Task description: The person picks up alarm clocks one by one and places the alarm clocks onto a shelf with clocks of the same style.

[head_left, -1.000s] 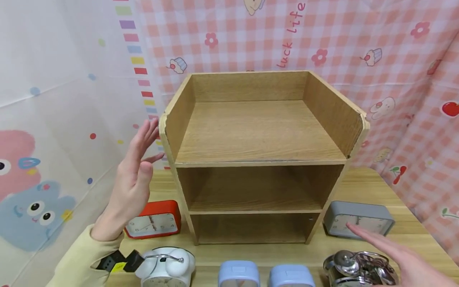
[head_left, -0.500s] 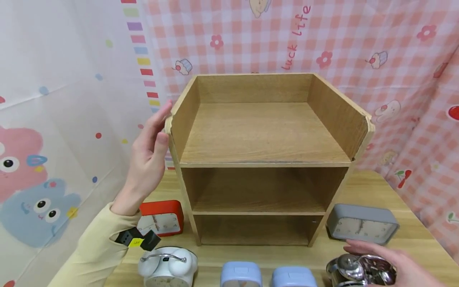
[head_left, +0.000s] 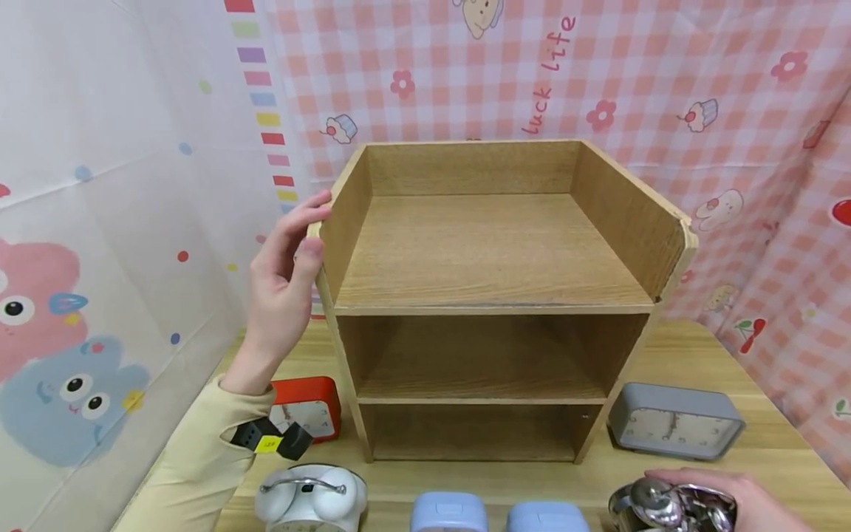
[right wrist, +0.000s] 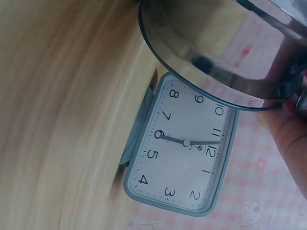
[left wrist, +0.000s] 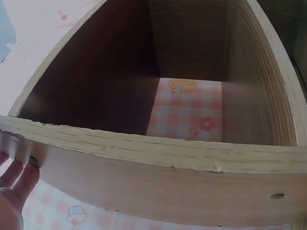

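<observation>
A three-level wooden shelf [head_left: 492,251] stands in the middle of the head view. My left hand [head_left: 275,295] grips the top front corner of its left side panel, thumb on the front edge and fingers at the rim. In the left wrist view, fingertips touch the panel's outer face [left wrist: 144,177]. At the lower right, my right hand [head_left: 764,502] holds a shiny silver twin-bell alarm clock [head_left: 665,506] from its right side. The silver clock [right wrist: 206,43] is cut off at the top of the right wrist view, with part of my hand [right wrist: 292,139] beside it.
A grey rectangular clock [head_left: 674,428] stands right of the shelf, and a red clock [head_left: 312,414] stands left of it behind my wrist. A white twin-bell clock [head_left: 309,499] and two light-blue clocks [head_left: 448,510] line the front. Patterned cloth [head_left: 465,81] hangs behind.
My left hand has moved right from beside the shelf and taken hold of its left panel. My right hand has come down onto the silver alarm clock and grips it.
</observation>
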A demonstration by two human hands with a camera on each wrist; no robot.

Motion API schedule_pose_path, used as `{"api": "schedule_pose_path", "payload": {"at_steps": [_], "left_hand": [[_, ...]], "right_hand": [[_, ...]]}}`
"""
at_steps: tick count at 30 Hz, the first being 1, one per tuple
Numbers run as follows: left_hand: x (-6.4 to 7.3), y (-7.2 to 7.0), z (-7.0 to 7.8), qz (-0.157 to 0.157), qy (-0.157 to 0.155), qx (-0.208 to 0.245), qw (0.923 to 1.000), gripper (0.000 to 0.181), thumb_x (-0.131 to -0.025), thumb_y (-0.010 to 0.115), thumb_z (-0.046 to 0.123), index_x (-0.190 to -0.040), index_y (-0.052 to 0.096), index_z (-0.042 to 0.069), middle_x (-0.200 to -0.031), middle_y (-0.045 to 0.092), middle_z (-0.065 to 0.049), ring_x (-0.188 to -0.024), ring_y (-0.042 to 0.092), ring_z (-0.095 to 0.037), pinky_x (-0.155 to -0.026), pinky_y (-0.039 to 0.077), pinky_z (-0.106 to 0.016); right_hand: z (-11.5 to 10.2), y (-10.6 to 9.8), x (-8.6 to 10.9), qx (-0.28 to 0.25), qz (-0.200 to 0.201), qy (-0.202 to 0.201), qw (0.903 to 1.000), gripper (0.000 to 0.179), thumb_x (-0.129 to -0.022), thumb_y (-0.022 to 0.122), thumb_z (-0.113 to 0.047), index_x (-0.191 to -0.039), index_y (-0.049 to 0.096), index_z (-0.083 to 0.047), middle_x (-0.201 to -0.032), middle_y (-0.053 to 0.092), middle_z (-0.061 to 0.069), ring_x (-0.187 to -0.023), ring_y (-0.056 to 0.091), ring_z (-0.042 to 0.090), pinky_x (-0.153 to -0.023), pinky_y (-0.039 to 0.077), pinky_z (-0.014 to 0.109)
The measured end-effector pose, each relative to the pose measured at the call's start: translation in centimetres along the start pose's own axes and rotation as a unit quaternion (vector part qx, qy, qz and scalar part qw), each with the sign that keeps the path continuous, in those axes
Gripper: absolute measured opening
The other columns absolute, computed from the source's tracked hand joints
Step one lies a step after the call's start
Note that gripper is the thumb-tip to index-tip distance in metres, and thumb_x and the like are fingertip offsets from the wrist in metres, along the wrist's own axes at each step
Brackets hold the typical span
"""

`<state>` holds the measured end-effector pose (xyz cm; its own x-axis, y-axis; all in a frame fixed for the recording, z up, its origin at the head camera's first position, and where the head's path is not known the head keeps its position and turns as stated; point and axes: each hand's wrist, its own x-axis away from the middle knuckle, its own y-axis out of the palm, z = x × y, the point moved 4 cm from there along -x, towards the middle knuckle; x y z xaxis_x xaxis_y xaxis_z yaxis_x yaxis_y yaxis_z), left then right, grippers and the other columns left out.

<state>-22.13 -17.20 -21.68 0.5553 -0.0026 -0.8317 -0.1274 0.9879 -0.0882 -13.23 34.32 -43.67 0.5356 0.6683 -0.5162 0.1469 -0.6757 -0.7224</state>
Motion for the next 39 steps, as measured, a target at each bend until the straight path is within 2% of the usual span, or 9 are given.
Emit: {"api": "schedule_pose_path", "payload": {"at_steps": [6, 9, 12, 16, 19, 23, 29, 32, 39], "left_hand": [[0.1, 0.1, -0.1, 0.004, 0.01, 0.011, 0.9999, 0.048, -0.109, 0.057, 0.034, -0.137, 0.058, -0.006, -0.152, 0.061, 0.002, -0.145, 0.054, -0.013, -0.112, 0.046, -0.021], [0.2, 0.0, 0.1, 0.007, 0.013, 0.024, 0.9996, 0.041, -0.109, 0.058, 0.031, -0.136, 0.062, 0.001, -0.151, 0.062, 0.003, -0.145, 0.054, -0.013, -0.11, 0.045, -0.02], [0.5, -0.3, 0.3, 0.012, 0.015, 0.034, 0.9992, 0.033, -0.109, 0.058, 0.028, -0.135, 0.065, 0.008, -0.149, 0.063, 0.004, -0.144, 0.055, -0.013, -0.101, 0.043, -0.02], [0.8, -0.4, -0.1, 0.013, 0.003, 0.027, 0.9995, 0.031, -0.109, 0.057, 0.028, -0.135, 0.066, 0.013, -0.149, 0.063, 0.007, -0.142, 0.055, -0.012, -0.105, 0.045, -0.018], [0.8, -0.2, -0.3, 0.012, -0.007, 0.019, 0.9997, 0.038, -0.109, 0.057, 0.031, -0.136, 0.063, 0.006, -0.15, 0.062, 0.007, -0.143, 0.055, -0.013, -0.115, 0.045, -0.021], [0.6, 0.1, -0.4, 0.015, -0.005, 0.014, 0.9998, 0.05, -0.109, 0.057, 0.034, -0.138, 0.056, -0.005, -0.151, 0.061, 0.006, -0.144, 0.054, -0.013, -0.116, 0.045, -0.022], [0.4, 0.3, -0.5, 0.017, -0.004, 0.01, 0.9998, 0.049, -0.109, 0.056, 0.037, -0.138, 0.059, -0.002, -0.151, 0.061, 0.006, -0.145, 0.053, -0.013, -0.117, 0.044, -0.022], [0.4, 0.4, -0.6, 0.02, -0.009, 0.005, 0.9997, 0.054, -0.108, 0.056, 0.038, -0.14, 0.055, -0.006, -0.151, 0.061, 0.007, -0.145, 0.053, -0.014, -0.119, 0.044, -0.022], [0.4, 0.5, -0.5, 0.022, -0.011, -0.003, 0.9997, 0.056, -0.108, 0.056, 0.04, -0.14, 0.055, -0.006, -0.152, 0.061, 0.004, -0.145, 0.053, -0.015, -0.12, 0.044, -0.023]], "right_hand": [[0.3, 0.2, 0.3, 0.008, -0.009, 0.024, 0.9996, 0.095, -0.054, 0.099, -0.003, -0.141, 0.063, -0.008, -0.142, 0.067, -0.019, -0.122, 0.065, -0.007, -0.095, 0.046, 0.0], [0.3, 0.6, 0.2, 0.008, -0.005, 0.019, 0.9998, 0.092, -0.056, 0.096, -0.002, -0.142, 0.063, -0.008, -0.138, 0.069, -0.018, -0.118, 0.066, -0.006, -0.093, 0.047, 0.001], [0.3, 1.1, 0.0, 0.03, -0.003, 0.004, 0.9995, 0.087, -0.061, 0.095, -0.007, -0.141, 0.063, -0.009, -0.135, 0.071, -0.018, -0.115, 0.068, -0.006, -0.092, 0.048, 0.002], [0.2, 1.4, 0.0, 0.044, 0.004, -0.022, 0.9988, 0.08, -0.067, 0.091, -0.009, -0.142, 0.063, -0.009, -0.138, 0.07, -0.018, -0.119, 0.066, -0.007, -0.091, 0.048, 0.002], [0.1, 1.2, 0.2, 0.059, 0.01, -0.02, 0.998, 0.081, -0.066, 0.091, -0.008, -0.142, 0.063, -0.011, -0.136, 0.07, -0.019, -0.118, 0.065, -0.009, -0.091, 0.047, 0.001], [0.0, 0.8, 0.3, 0.079, 0.003, -0.005, 0.9969, 0.086, -0.062, 0.093, -0.008, -0.142, 0.062, -0.012, -0.132, 0.071, -0.02, -0.114, 0.066, -0.009, -0.091, 0.047, 0.001], [-0.1, 0.5, 0.1, 0.054, 0.001, -0.009, 0.9985, 0.086, -0.062, 0.093, -0.004, -0.142, 0.062, -0.008, -0.132, 0.071, -0.017, -0.112, 0.067, -0.007, -0.092, 0.048, 0.003], [0.0, 0.4, 0.0, 0.046, 0.001, -0.019, 0.9987, 0.087, -0.061, 0.094, -0.004, -0.142, 0.061, -0.007, -0.132, 0.071, -0.016, -0.113, 0.068, -0.005, -0.093, 0.048, 0.003], [0.2, 0.3, 0.0, 0.057, 0.004, -0.014, 0.9982, 0.088, -0.059, 0.096, -0.007, -0.141, 0.063, -0.009, -0.134, 0.071, -0.018, -0.114, 0.067, -0.007, -0.093, 0.048, 0.002]]}}
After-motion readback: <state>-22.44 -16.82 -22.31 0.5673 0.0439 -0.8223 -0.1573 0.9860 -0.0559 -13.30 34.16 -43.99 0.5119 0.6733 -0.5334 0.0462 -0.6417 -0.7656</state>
